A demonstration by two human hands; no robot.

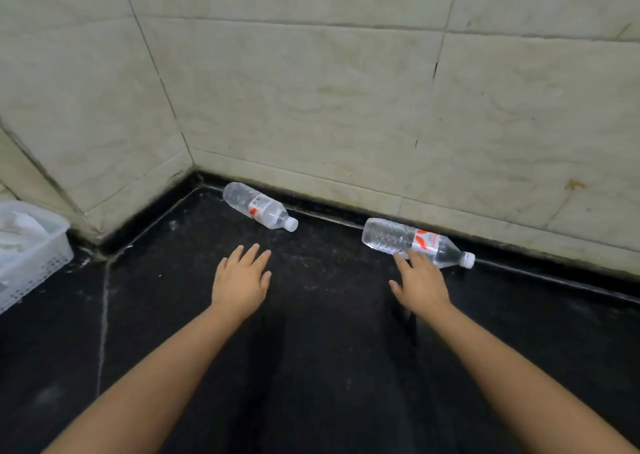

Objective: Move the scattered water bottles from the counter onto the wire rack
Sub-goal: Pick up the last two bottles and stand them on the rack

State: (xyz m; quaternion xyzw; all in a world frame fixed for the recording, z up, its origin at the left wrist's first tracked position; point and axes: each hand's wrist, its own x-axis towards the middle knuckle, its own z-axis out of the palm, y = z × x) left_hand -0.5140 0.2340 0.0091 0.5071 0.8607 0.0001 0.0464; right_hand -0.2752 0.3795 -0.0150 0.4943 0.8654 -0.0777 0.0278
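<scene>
Now my right hand (420, 280), fingers spread, touches the right bottle (415, 242) right of centre; my left hand (242, 280) hovers flat, holding nothing, below the left bottle (258, 205) (both lying on the dark surface (329, 367), rack unseen).

White perforated plastic basket (33, 246) at the left edge (crumpled bags or wrappers inside, contents unclear), beige marbled wall tiles (311, 107) with dark grimy grout, cracked in places

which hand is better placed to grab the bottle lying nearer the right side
The right hand. Its straight fingertips already reach the right bottle at its label, while the left hand hovers open over the counter, short of the left bottle and far from the right one.
</scene>
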